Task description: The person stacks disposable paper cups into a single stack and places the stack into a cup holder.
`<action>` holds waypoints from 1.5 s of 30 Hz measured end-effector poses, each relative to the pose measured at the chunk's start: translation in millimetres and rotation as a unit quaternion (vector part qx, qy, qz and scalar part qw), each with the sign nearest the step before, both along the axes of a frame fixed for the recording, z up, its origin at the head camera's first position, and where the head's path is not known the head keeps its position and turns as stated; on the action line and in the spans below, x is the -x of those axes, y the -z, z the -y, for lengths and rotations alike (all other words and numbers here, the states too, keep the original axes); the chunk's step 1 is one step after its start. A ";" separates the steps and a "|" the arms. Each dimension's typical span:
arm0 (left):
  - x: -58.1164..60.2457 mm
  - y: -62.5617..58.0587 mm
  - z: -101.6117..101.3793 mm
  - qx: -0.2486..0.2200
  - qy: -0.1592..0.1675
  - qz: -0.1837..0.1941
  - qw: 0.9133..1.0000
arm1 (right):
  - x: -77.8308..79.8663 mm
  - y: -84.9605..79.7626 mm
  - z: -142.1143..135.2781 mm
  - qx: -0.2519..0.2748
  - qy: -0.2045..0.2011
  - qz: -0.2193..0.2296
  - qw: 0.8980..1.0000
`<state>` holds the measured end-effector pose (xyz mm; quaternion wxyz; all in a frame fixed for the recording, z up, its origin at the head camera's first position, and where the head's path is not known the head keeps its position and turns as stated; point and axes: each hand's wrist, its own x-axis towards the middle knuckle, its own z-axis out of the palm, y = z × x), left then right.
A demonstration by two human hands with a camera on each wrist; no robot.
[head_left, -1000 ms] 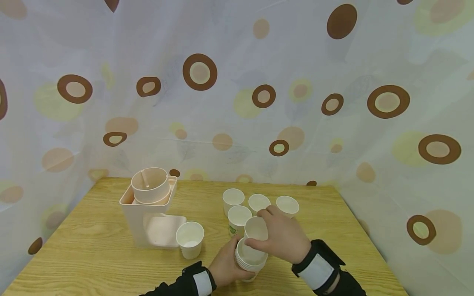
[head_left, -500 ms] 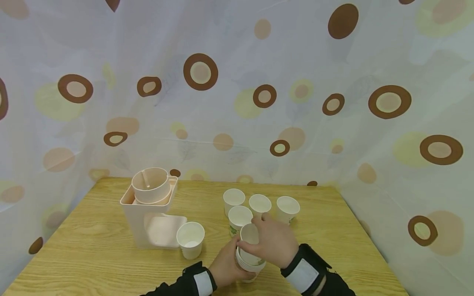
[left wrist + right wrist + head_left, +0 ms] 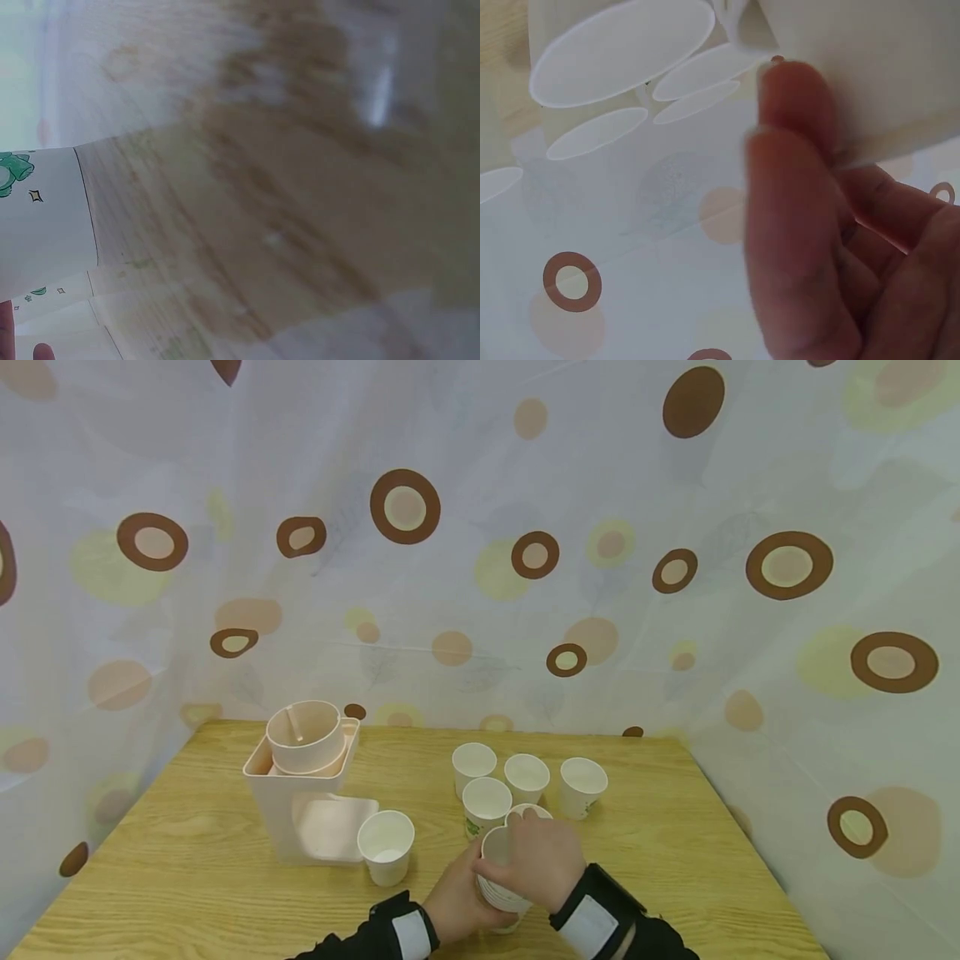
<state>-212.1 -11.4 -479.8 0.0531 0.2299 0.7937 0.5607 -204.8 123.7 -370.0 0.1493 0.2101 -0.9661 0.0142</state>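
Gripping the stack of paper cups (image 3: 504, 895) from its left side, the left hand (image 3: 454, 900) had its fingers curled round it, while the right hand (image 3: 542, 860) pinched the uppermost cup (image 3: 495, 845) at the top of that stack. Just beyond, five white cups (image 3: 486, 803) stood upright on the wooden table (image 3: 180, 868), the nearest partly hidden behind the right hand. Well to the left, a lone cup (image 3: 386, 852) stood beside a beige container (image 3: 272, 810) holding a round vessel (image 3: 306, 745).
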 end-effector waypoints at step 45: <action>-2.8 -9.0 -0.1 0.037 -0.018 -0.008 0.999 | -2.0 96.7 -59.1 0.390 -0.133 0.331 0.849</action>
